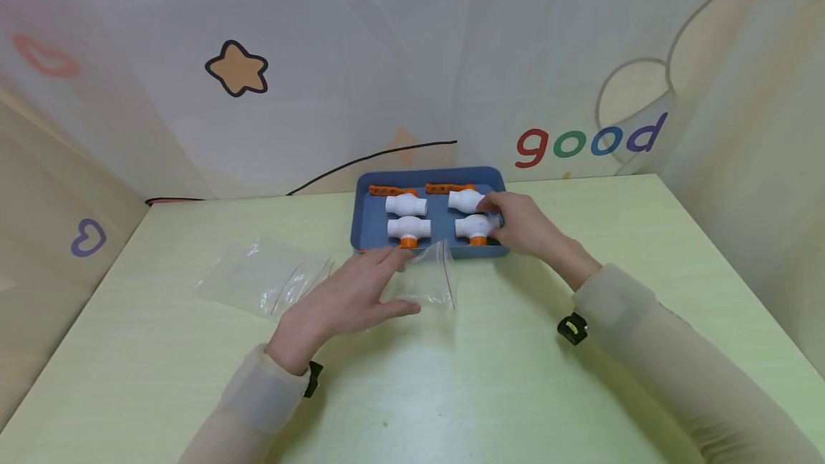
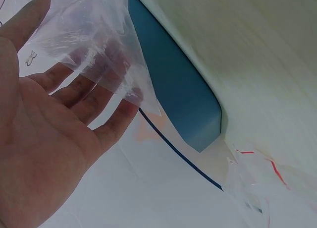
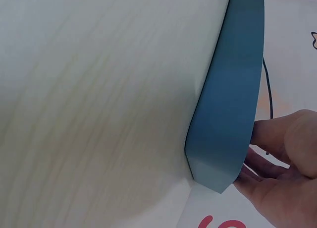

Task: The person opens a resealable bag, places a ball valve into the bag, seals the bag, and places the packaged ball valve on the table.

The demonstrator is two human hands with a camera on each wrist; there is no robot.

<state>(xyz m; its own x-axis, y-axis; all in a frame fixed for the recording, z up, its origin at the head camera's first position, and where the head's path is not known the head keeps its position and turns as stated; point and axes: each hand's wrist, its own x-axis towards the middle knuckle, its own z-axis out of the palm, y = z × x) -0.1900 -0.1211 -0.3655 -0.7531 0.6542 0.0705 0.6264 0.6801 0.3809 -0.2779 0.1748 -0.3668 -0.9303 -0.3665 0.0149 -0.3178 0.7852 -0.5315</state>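
Observation:
A blue tray (image 1: pixel 364 224) at the back of the table holds white ball valves (image 1: pixel 409 227) with orange stems, and orange handles (image 1: pixel 449 188). My right hand (image 1: pixel 525 224) reaches over the tray's right end, fingers bent around the right end of the near right valve (image 1: pixel 473 225); I cannot tell whether they pinch it. In the right wrist view the tray wall hides the fingertips. My left hand (image 1: pixel 351 292) is in front of the tray, thumb apart. A small clear zip bag (image 1: pixel 428 279) lies against its fingers, which show through the plastic in the left wrist view.
More clear zip bags (image 1: pixel 258 278) lie flat on the pale table (image 1: pixel 425 392), left of the tray. A printed curtain (image 1: pixel 387 56) stands right behind the tray and along both sides. Each wrist carries a black strap (image 1: pixel 572 329).

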